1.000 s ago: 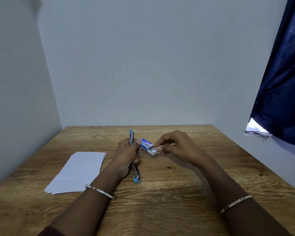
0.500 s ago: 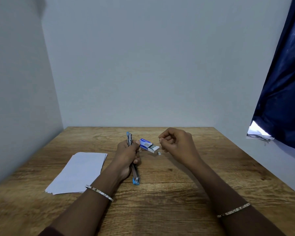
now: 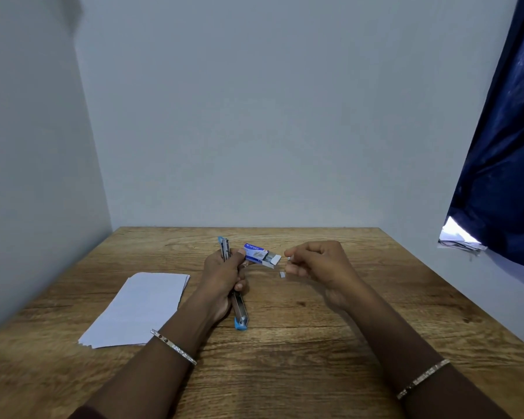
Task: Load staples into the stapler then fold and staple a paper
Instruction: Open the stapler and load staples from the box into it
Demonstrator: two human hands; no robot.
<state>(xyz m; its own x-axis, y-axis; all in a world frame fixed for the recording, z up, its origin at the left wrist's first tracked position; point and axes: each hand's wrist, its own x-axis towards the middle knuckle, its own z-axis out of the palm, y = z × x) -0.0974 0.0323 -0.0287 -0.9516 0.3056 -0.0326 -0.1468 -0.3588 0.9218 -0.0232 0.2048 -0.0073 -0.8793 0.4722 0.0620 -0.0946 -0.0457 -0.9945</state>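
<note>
Head view looks down on a wooden table (image 3: 285, 352) set in a corner of pale walls; a dark blue curtain (image 3: 505, 152) hangs at the right edge. The left hand (image 3: 224, 276) is closed around an opened stapler (image 3: 240, 309), gripping it near the middle; one blue-tipped arm rises above the fingers while the metal staple channel runs down toward the person, its blue end resting on the table. A small blue and white staple box (image 3: 259, 254) sits just beside the left thumb, touching it, its open end facing the right hand (image 3: 318, 263). That hand hovers above the table, fingers curled with thumb and forefinger pressed together on a tiny pale piece, too small to tell whether it is a strip of staples; a second small pale piece (image 3: 282, 275) shows just below the fingertips. A stack of white paper (image 3: 142, 306) lies flat on the table, left of the left forearm and apart from it; each wrist wears a thin bangle.
</note>
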